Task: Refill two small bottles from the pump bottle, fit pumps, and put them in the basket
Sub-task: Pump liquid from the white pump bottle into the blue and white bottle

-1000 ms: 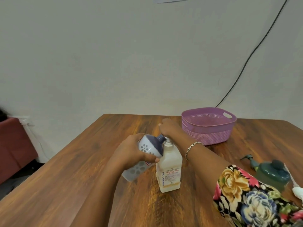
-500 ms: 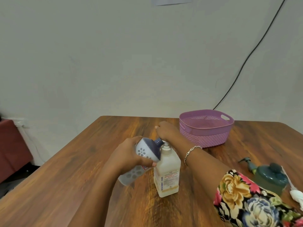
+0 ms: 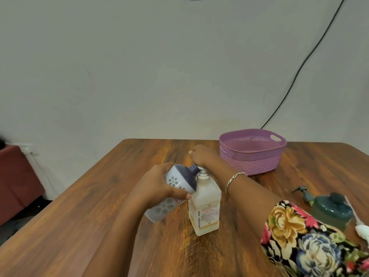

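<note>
**Refill station: one small bottle in hand at the pump bottle**

- Pump bottle (image 3: pixel 205 208): translucent and square-shouldered. It stands upright on the table and shows pale cream liquid. Its label reads "BIOCHEK CHG".
- Small bottle (image 3: pixel 175 184): white with flower cut-outs and a dark blue shoulder and neck. It is off the table and tilted, with its open neck just beside the pump bottle's collar. Its contents are hidden.
- Green bottle (image 3: pixel 329 212): squat, near the right edge, with a loose green pump (image 3: pixel 305 194) lying just beside it.
- Basket (image 3: pixel 251 164): lilac plastic weave, on the far side of the table, behind the right forearm.
- Left hand (image 3: pixel 157 186): wrapped round the small bottle's body.
- Right hand (image 3: pixel 201 156): over the pump head, with the fingers bent down. Whether it grips or only presses cannot be told. A bracelet (image 3: pixel 233 179) is on the wrist, and the sleeve (image 3: pixel 299 236) is floral.
- Table (image 3: pixel 99 216): dark wood grain.
- Wall (image 3: pixel 139 76): pale, with a black cable (image 3: pixel 299 66) running down it.
</note>
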`<state>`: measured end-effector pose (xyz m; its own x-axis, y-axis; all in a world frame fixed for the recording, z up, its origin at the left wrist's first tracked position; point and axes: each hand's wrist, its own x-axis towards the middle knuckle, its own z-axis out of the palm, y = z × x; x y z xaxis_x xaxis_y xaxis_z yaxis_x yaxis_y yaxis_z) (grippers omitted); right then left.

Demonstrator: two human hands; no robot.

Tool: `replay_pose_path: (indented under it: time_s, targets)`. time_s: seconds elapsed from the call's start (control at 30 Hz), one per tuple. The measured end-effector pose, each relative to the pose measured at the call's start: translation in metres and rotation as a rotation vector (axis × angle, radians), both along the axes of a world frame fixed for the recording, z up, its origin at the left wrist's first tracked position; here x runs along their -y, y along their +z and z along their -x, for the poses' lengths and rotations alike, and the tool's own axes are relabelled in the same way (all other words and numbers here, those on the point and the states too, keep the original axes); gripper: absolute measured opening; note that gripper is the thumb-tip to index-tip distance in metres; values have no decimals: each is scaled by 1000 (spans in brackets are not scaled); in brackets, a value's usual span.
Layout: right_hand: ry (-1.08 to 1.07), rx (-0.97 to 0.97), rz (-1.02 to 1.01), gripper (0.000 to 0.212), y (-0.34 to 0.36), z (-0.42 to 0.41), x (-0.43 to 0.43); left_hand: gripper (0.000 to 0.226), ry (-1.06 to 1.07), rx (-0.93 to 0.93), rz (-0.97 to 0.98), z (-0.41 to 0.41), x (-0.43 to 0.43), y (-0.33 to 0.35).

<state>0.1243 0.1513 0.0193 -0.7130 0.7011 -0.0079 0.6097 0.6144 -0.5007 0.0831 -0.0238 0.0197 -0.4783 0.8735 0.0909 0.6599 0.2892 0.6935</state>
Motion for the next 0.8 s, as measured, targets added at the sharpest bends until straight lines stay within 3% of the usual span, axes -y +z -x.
replay_pose_path:
  time_s: [0.33,0.57,0.8]
  targets:
    - [22,-136,83,35,15,2,-4,51,-9,-4,-29,-1,2,9]
    - [-13,34,-12,35,0,0,4,56,-21,-20,26,-1,2,5]
    - [19,-96,119,37,16,2,4,50,-3,25,-27,-2,4,10]
